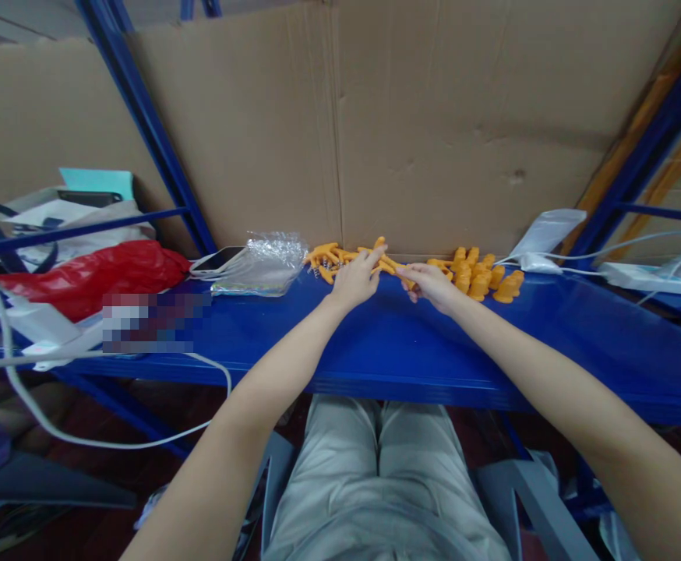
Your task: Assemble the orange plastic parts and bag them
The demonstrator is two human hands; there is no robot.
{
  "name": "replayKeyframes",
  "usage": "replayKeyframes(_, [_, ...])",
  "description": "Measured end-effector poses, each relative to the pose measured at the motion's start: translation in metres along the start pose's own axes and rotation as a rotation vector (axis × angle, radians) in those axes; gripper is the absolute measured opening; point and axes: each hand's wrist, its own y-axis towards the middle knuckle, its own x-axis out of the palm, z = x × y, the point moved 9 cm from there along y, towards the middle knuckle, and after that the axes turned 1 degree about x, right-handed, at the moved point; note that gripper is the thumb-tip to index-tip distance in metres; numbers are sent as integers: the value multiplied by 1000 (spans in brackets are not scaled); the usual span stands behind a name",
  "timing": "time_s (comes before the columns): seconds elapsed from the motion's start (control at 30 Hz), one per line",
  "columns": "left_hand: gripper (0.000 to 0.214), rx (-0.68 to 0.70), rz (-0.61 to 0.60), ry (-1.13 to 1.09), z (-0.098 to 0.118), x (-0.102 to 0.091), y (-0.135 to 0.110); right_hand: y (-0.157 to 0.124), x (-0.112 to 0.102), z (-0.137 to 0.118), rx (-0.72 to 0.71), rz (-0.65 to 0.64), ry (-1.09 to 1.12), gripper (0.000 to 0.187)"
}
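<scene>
My left hand (357, 278) reaches over a loose pile of orange plastic parts (324, 253), its fingers stretched out and touching or just above them. Thin metal springs show among these parts. My right hand (428, 285) is closed in a pinch on a slim orange plastic piece (392, 266), whose far end points toward my left hand. Just right of that hand stands a cluster of short, knobbed orange plastic pieces (478, 274), several of them upright. My fingers partly hide the parts between the two hands.
The blue shelf (375, 343) backs onto cardboard (434, 125). To the left lie a clear plastic bag (264, 269), a phone (224, 259), a red plastic bag (100, 273) and a white cable (112, 444). A white packet (551, 234) and cables sit at the right, near blue posts.
</scene>
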Motion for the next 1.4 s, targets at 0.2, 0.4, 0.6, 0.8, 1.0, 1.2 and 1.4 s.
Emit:
replayKeyframes(0.2, [49,-52,-130,97,-10,7,0,4,3,5,-42,-103,-188,40])
replayKeyframes(0.4, [41,-2,-91,55,-5,13,3,6,-7,-9,-295,-5,-816,23])
replayKeyframes(0.6, [36,7,-103,-94,-6,24,2,-7,-3,-27,-486,86,-1411,23])
replayKeyframes(0.8, [31,-27,-48,-146,-8,17,3,-15,3,-37,-562,146,-1490,26])
replayKeyframes(1.0, [32,-8,-36,-170,-7,15,2,-13,9,-29,-559,64,-1437,29])
replayKeyframes(1.2, [32,-13,-67,-140,-1,16,0,-9,9,-23,-485,39,-1478,24])
replayKeyframes(1.4, [33,-16,-62,-182,-1,17,0,-9,9,-24,-454,53,-1515,21])
